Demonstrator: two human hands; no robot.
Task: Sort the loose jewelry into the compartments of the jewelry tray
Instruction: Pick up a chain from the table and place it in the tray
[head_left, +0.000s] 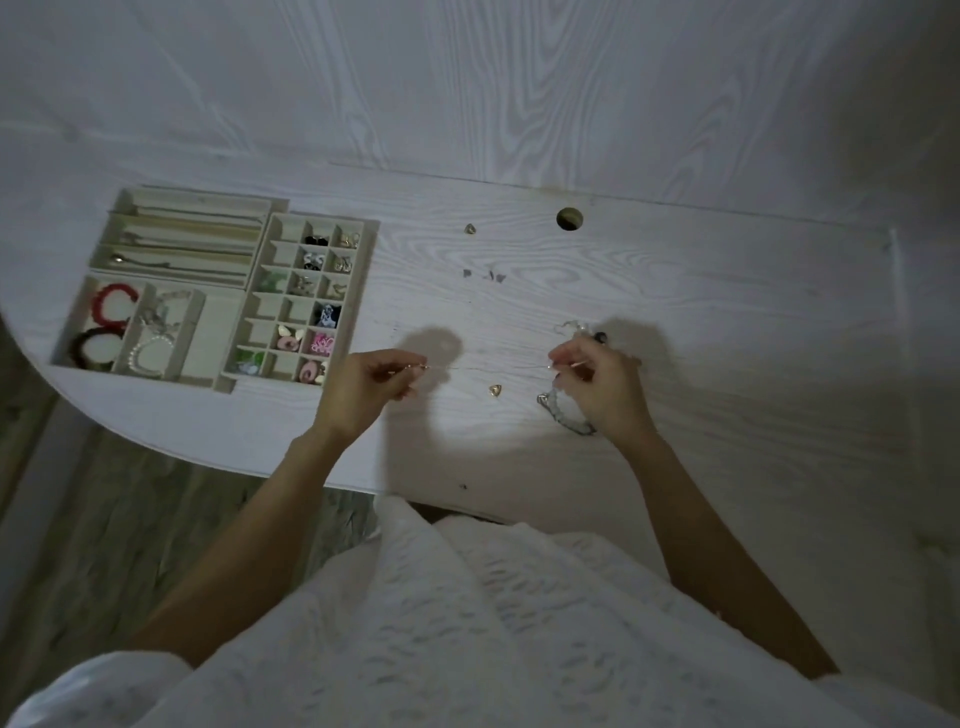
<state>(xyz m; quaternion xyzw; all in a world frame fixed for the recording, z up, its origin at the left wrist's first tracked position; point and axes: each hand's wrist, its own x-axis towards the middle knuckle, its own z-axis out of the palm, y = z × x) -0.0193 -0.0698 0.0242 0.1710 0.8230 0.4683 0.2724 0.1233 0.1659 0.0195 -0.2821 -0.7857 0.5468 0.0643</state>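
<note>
"What's she holding?"
"A thin chain (488, 368), pulled straight over the desk (675, 291). Left hand (363, 387) and right hand (597, 382) each pinch an end."
"Best way?"
"Keep it straight, lay it in a long slot of the tray (371, 228)."

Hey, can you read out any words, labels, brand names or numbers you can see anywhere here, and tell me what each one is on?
None: no readable text shows in this view.
The jewelry tray has no visible label or brand.
The dark marks on the table are only smudges, not letters.
The pieces in the small compartments, such as the pink one, are too small to show any marking.
The thin chain held between the left hand and right hand has no visible tag.
</note>
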